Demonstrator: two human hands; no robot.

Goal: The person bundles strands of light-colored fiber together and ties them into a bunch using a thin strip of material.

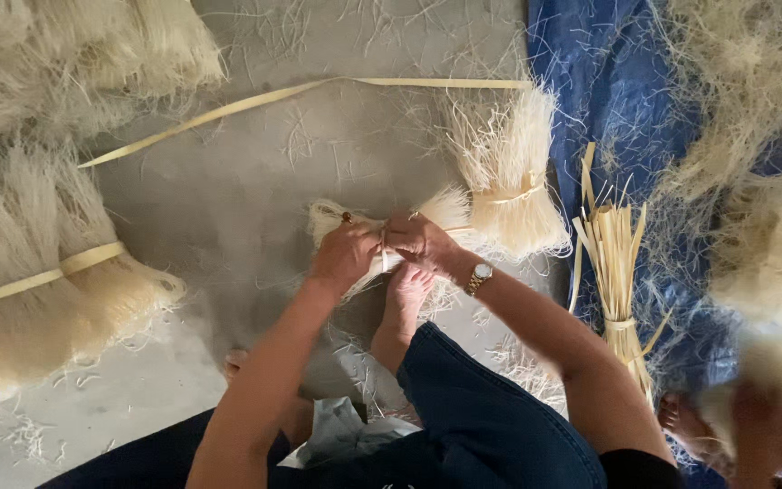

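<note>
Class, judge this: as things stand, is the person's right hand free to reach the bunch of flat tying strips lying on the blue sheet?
Probably not at once: the right hand and left hand both grip the small noodle bundle. The strips lie unobstructed just beyond the right forearm, so letting go would leave the way free.

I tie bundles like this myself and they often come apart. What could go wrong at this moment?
Both hands, left hand and right hand, pinch the strip at the middle of a small bundle of pale dry strands. If either grip slips, the tie may loosen and the strands fan out. The brittle ends could snap and add to the loose bits on the concrete floor. The bare foot beneath could be pricked.
</note>
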